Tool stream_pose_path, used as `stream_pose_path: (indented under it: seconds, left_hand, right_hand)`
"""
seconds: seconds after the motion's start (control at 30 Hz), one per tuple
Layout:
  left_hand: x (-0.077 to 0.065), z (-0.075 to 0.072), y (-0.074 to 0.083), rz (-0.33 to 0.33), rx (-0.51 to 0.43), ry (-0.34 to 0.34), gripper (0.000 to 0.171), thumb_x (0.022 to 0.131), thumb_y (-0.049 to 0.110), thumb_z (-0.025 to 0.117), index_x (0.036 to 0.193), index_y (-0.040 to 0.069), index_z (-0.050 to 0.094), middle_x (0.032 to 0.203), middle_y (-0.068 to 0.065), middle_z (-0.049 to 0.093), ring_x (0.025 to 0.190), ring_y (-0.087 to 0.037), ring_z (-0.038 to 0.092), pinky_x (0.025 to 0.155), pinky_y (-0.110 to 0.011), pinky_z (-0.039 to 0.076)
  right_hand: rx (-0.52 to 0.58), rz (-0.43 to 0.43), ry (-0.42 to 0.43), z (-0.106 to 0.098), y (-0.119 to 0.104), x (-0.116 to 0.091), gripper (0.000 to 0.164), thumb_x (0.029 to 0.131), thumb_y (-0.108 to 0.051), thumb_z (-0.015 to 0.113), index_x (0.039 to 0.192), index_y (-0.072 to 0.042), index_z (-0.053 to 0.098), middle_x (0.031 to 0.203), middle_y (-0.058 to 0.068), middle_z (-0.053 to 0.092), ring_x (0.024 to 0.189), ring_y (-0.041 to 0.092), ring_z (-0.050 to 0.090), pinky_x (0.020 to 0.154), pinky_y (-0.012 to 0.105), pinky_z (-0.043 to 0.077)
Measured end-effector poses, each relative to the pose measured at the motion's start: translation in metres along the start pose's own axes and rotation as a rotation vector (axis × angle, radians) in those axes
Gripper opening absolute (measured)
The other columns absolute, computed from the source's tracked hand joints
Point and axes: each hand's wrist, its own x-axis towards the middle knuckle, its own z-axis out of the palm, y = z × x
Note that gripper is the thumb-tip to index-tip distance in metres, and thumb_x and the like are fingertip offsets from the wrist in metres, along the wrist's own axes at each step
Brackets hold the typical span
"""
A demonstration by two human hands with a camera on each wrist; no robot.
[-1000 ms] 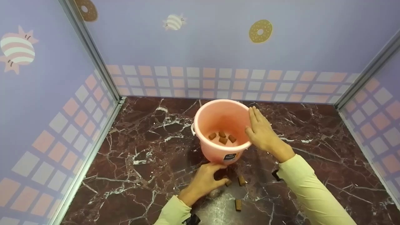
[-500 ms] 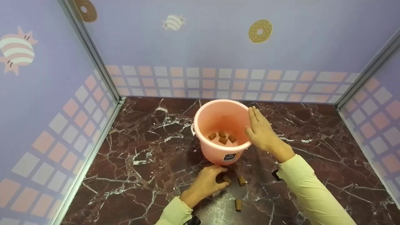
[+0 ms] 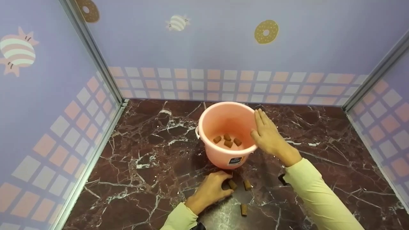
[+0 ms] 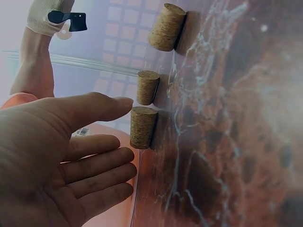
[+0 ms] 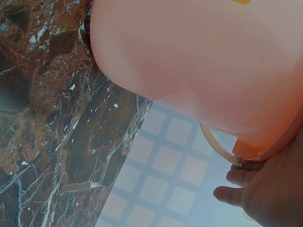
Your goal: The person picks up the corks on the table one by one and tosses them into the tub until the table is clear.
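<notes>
A pink bucket [image 3: 217,157] stands upright on the marble-patterned surface, with several corks [image 3: 228,144] on its bottom. My left hand [image 3: 209,190] is low in front of it, thumb and fingers spread apart beside a cork [image 4: 143,128]. In the left wrist view the thumb tip is right at that cork's top edge, and the other fingers are loosely bent with nothing between them. A second cork [image 3: 247,184] stands just to the right, and a third cork [image 3: 244,210] is nearer to me. My right hand [image 3: 269,135] rests on the bucket's right rim with its fingers extended.
The dark red marble-patterned surface [image 3: 153,179] is walled by purple panels [image 3: 217,48] at the back and both sides. A pale bucket handle [image 5: 215,144] hangs at the bucket's side in the right wrist view.
My left hand has drawn slightly away from the bucket's base, and more of the nearest cork shows between thumb and fingers. The right hand and the bucket have stayed in place.
</notes>
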Motion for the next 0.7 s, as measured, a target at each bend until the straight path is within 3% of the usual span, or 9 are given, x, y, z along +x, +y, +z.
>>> stream_pose_path:
  seconds: [0.7]
  left_hand:
    - [-0.0056, 0.0065, 0.0011, -0.012, 0.021, -0.003, 0.041, 0.079, 0.012, 0.092, 0.116, 0.001, 0.078, 0.114, -0.008, 0.076, 0.105, -0.019, 0.073, 0.095, -0.027, 0.059]
  right_hand:
    - [0.010, 0.031, -0.035, -0.0012, 0.0005, 0.0006, 0.074, 0.107, -0.019, 0.044, 0.163, 0.014, 0.008, 0.171, 0.033, 0.003, 0.159, 0.049, 0.003, 0.129, 0.059, 0.002]
